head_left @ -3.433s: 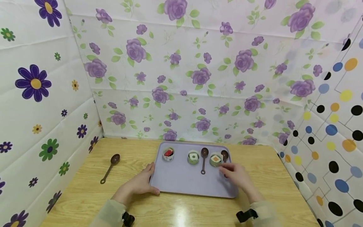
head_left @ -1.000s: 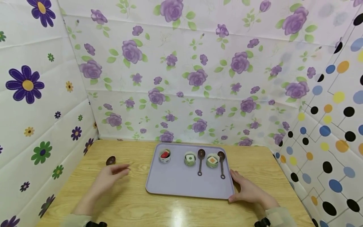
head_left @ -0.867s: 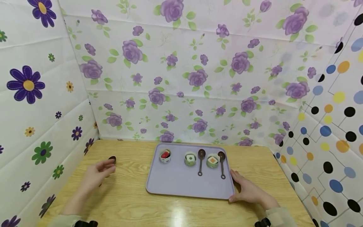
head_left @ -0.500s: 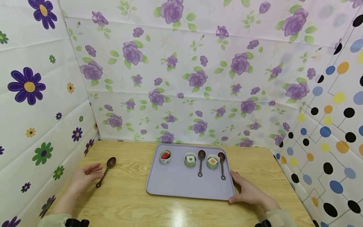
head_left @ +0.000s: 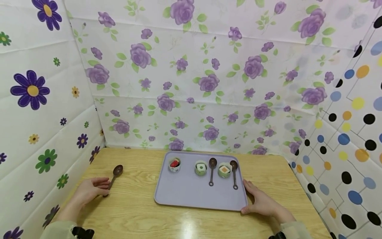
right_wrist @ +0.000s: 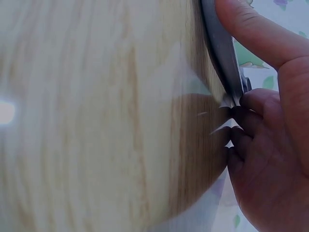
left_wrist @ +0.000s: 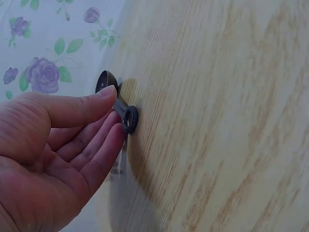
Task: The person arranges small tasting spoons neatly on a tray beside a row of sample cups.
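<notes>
On the left of the wooden table, my left hand (head_left: 91,191) pinches the handle of a dark brown spoon (head_left: 118,170). In the left wrist view the thumb lies over the handle (left_wrist: 121,107), with the fingers on its other side and the ringed end sticking out. My right hand (head_left: 259,200) rests against the right edge of a lilac tray (head_left: 179,196), its thumb at the near corner and its fingers stretched along the side. On the tray are two more brown spoons, one in the middle (head_left: 212,172) and one by the right edge (head_left: 234,176).
Three small cups stand on the tray: one with red pieces (head_left: 174,165) at the left, a green one with a white piece (head_left: 201,168), and one with an orange-and-white piece (head_left: 224,170). Flowered cloth (head_left: 185,83) hangs behind the table (head_left: 134,215), with patterned cloth on both sides.
My left hand has left the tray, moved left and taken hold of the spoon's handle. My right hand has gone from the right-hand spoon to the tray's right edge.
</notes>
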Demonstrator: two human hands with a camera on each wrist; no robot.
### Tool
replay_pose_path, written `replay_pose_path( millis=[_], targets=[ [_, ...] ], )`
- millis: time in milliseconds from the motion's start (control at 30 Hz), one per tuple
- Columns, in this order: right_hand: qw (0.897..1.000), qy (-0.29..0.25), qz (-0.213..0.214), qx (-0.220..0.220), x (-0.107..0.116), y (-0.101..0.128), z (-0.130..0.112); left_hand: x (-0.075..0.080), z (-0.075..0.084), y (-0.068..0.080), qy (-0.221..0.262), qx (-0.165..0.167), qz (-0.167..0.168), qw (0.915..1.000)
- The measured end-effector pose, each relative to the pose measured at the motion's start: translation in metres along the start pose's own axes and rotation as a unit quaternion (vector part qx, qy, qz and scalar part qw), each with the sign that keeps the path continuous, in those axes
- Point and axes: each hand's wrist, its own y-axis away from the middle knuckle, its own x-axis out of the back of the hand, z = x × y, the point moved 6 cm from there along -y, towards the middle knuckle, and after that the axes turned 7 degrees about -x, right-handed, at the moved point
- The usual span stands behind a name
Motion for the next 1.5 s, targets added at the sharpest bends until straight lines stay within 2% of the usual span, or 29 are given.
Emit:
replay_pose_path(
  millis=[367, 767, 1100, 1300, 1500],
  targets=[
    [1.000, -0.007, 0.000, 0.000, 0.002, 0.002, -0.004, -0.003, -0.003, -0.008, -0.033, 0.012, 0.031, 0.9989],
    [1.000, -0.016, 0.000, -0.005, -0.001, 0.000, 0.001, -0.001, 0.001, -0.008, -0.071, 0.004, 0.047, 0.9964],
    [1.000, -0.013, 0.004, -0.006, -0.001, 0.000, 0.003, -0.002, 0.005, -0.009, -0.107, 0.014, 0.036, 0.9935],
    [1.000, -0.007, 0.006, -0.007, -0.002, 0.000, 0.003, -0.003, 0.005, -0.009, -0.100, 0.013, 0.019, 0.9947],
    [1.000, -0.011, 0.008, -0.005, -0.002, 0.001, 0.001, -0.002, -0.003, -0.008, -0.057, 0.021, 0.014, 0.9981]
  ],
)
